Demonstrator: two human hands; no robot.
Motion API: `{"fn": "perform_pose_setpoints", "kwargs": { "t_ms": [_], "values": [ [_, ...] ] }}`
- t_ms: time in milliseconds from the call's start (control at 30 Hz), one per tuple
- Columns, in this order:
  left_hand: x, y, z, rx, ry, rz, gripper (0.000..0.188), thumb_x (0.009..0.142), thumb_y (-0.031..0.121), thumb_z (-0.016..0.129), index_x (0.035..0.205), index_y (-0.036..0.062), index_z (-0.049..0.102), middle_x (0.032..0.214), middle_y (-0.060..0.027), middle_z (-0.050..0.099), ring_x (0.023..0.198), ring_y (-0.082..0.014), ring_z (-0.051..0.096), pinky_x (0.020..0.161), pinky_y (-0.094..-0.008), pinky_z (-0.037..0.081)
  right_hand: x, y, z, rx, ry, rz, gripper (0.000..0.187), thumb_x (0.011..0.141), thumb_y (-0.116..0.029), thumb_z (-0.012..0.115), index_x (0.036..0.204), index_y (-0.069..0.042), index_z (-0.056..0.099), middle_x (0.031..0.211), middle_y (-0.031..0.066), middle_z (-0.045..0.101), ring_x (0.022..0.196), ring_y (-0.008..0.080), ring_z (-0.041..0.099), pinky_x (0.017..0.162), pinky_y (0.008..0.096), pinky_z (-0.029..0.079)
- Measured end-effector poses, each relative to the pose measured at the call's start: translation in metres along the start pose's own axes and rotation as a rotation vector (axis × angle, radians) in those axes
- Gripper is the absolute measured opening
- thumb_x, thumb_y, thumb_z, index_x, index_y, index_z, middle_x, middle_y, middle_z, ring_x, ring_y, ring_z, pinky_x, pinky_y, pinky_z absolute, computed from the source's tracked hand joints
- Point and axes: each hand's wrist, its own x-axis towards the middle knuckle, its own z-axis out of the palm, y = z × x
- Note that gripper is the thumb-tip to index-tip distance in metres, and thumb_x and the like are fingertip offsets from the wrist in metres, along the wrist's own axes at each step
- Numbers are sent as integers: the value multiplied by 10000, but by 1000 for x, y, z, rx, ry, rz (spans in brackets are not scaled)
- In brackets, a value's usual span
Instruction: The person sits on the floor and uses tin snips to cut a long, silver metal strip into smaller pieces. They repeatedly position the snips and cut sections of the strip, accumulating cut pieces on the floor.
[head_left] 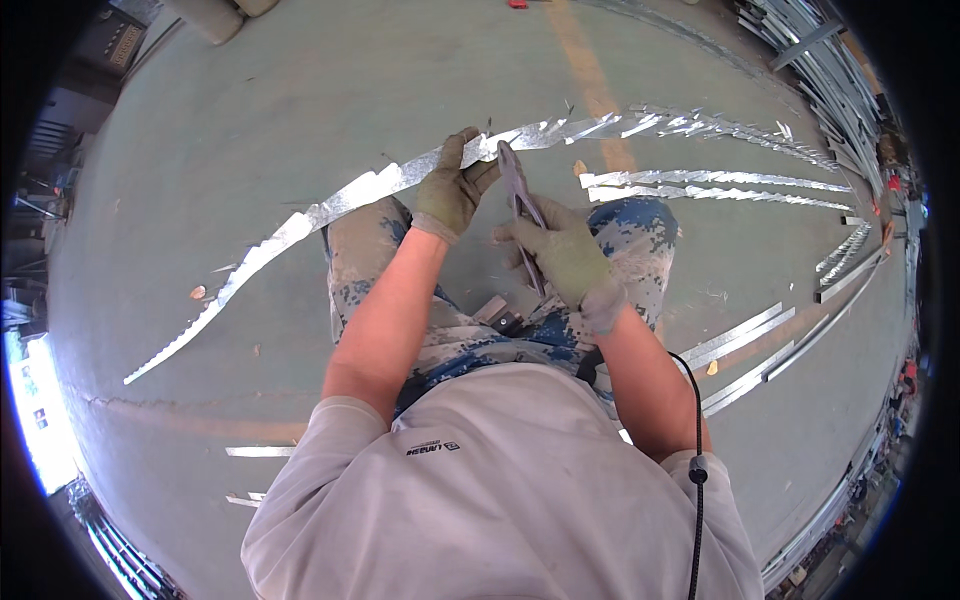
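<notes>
The work area is a grey-green painted floor (330, 90) crossed by a faded orange line (580, 50). A long, silver, saw-notched metal strip (370, 190) extends crosswise in front of the knees in camouflage trousers (365, 245), from the left side of the floor toward the far right. The left hand (450, 195), in an olive work glove, holds the strip near its middle, fingers closed about it. The right hand (565, 250), gloved alike, has its fingers wrapped around the handles of grey metal snips (514, 180); the snips' tip is at the strip, just beside the left hand, and its blade opening cannot be determined. Two shorter notched silver strips (715, 184) lie side by side on the floor at right. Flat plain silver bars (740, 337) lie nearer the person, at right. Long metal profiles (835, 90) are piled along the far right edge; a beige rounded object (210, 18) stands at far left. Bright light enters through an opening (40, 410) at the left edge.
</notes>
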Motion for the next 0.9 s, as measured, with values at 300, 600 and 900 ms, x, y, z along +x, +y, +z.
{"fn": "perform_pose_setpoints", "kwargs": {
  "t_ms": [300, 600, 900],
  "values": [
    [-5, 3, 11, -9, 45, -19, 444, 1105, 351, 539, 1393, 14, 542, 1267, -135, 673, 1107, -314, 730, 959, -415, 647, 3, -45, 10, 82, 189, -179, 233, 996, -187, 692, 1166, -34, 650, 835, 25, 645, 643, 106, 625, 492, 269, 479],
    [-2, 0, 14, -34, 61, -24, 444, 1103, 359, 546, 1401, 31, 549, 1263, -116, 669, 1102, -292, 724, 931, -418, 641, 14, -38, 21, 126, 149, -162, 224, 991, -190, 678, 1140, -22, 665, 832, 71, 691, 601, 127, 640, 518, 255, 474],
    [-8, 3, 12, -19, 32, -9, 428, 1117, 330, 513, 1408, 17, 531, 1289, -131, 657, 1120, -267, 717, 926, -385, 648, 1, -59, 29, 119, 166, -136, 302, 1034, -235, 657, 1231, -10, 619, 951, 101, 739, 609, 134, 665, 464, 264, 484]
  ]
}}
